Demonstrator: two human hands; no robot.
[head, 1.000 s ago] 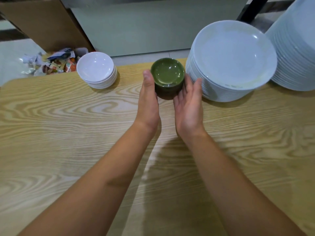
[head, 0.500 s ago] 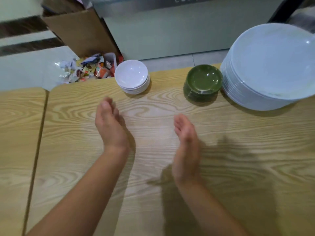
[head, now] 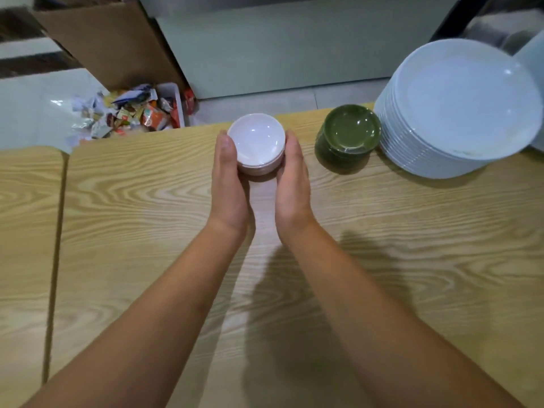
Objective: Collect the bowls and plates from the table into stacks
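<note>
A small stack of white bowls (head: 257, 141) sits near the far edge of the wooden table (head: 141, 219). My left hand (head: 228, 184) presses its left side and my right hand (head: 293, 184) presses its right side, both with fingers straight, palms facing each other. Just to the right stands a stack of dark green bowls (head: 348, 136), apart from my hands. Beside that is a tall stack of large white plates (head: 459, 107).
The edge of another white plate stack (head: 533, 54) shows at the far right. Beyond the table's far edge are a bin of wrappers (head: 138, 113) and a cardboard box (head: 109, 39) on the floor. A seam (head: 57, 231) separates a second table on the left.
My hands left the green bowl stack beside the plates, drew back, then moved left to the white bowl stack and now press it from both sides. The view shifted left.
</note>
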